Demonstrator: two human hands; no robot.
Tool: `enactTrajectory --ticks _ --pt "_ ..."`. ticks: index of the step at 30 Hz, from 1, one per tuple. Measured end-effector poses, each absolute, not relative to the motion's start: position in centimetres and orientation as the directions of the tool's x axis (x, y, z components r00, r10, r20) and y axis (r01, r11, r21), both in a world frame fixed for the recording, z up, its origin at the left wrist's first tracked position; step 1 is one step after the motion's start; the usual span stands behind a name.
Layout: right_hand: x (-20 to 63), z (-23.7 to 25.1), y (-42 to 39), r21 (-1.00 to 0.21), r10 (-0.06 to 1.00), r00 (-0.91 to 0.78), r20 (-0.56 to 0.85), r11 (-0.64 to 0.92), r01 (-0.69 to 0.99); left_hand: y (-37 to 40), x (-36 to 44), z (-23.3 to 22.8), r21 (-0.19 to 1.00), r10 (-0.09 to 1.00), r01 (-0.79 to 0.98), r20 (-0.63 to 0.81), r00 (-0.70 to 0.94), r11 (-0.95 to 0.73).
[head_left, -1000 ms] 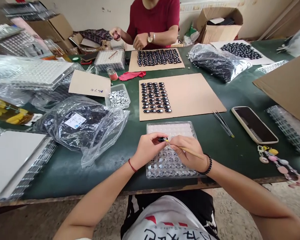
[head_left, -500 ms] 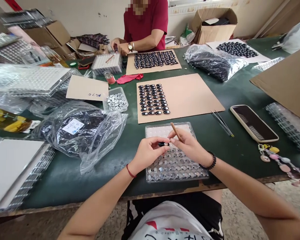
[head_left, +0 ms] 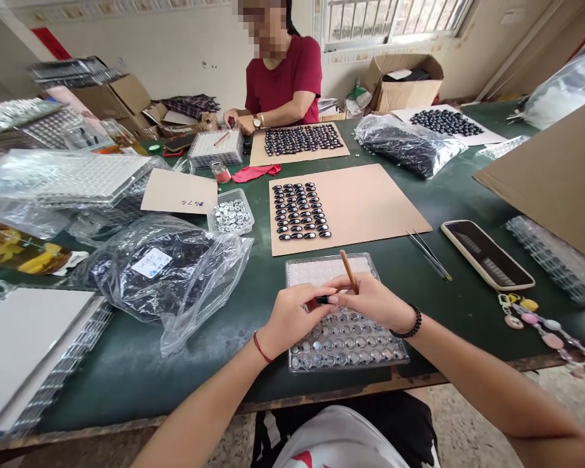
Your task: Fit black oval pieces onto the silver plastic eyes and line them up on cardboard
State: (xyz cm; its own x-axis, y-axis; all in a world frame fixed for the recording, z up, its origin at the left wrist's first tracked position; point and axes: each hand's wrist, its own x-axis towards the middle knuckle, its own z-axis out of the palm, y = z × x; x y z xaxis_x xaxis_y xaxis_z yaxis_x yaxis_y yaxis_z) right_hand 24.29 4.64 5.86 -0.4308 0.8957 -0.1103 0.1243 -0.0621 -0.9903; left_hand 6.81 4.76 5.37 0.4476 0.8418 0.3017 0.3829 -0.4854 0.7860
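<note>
Between the thumb and fingers of my left hand [head_left: 295, 316] is a small shiny black oval piece [head_left: 323, 299]. My right hand [head_left: 370, 301] is closed around a thin brown wooden stick [head_left: 350, 272] that points up and away, and its fingertips meet the black piece. Both hands are over a clear plastic tray [head_left: 348, 357] with rows of round cells. Beyond the tray, a cardboard sheet [head_left: 361, 205] carries rows of similar black oval pieces [head_left: 299, 211] on its left part.
Left of the sheet stands a box of small silvery discs [head_left: 231, 214], near a plastic bag [head_left: 175, 266] of dark items. Tweezers [head_left: 429, 257] and a phone [head_left: 487, 255] lie to the right. Across the table, a person [head_left: 285, 84] in a red shirt works beside another filled sheet [head_left: 299, 140].
The view has tilted up, so the scene sits lower and more of the wall and window shows. My hands stay together over the tray; the stick now hides less of the right fingers.
</note>
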Motion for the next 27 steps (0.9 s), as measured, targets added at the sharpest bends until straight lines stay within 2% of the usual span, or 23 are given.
enactTrajectory --ticks 3,5,8,11,17,22,27 --pt "25.2 5.8 6.3 -0.98 0.916 -0.396 -0.063 0.019 0.2 4.9 6.5 5.7 0.833 0.88 0.376 0.246 0.407 -0.407" --pt "26.3 5.5 8.7 -0.957 0.957 -0.289 -0.012 0.072 0.28 5.2 6.2 5.9 0.839 0.902 0.399 0.223 0.37 -0.371" --pt "28.2 4.4 13.4 -0.844 0.994 -0.044 0.096 0.105 0.526 5.8 5.7 6.1 0.798 0.92 0.482 0.226 0.32 -0.363" --pt "29.6 2.8 17.3 -0.769 0.99 0.051 0.133 0.071 0.635 6.2 5.4 5.9 0.727 0.919 0.579 0.194 0.342 -0.369" --pt "30.2 0.5 18.7 -0.634 0.986 0.037 0.165 0.077 0.77 6.5 5.3 5.3 0.557 0.897 0.713 0.158 0.413 -0.426" --pt "29.6 0.1 17.9 -0.572 0.977 -0.021 0.21 0.14 0.808 6.7 5.3 4.8 0.567 0.882 0.692 0.152 0.445 -0.447" --pt "29.5 0.0 17.8 -0.58 0.974 -0.022 0.224 0.152 0.801 6.7 5.5 4.6 0.582 0.868 0.665 0.16 0.47 -0.468"
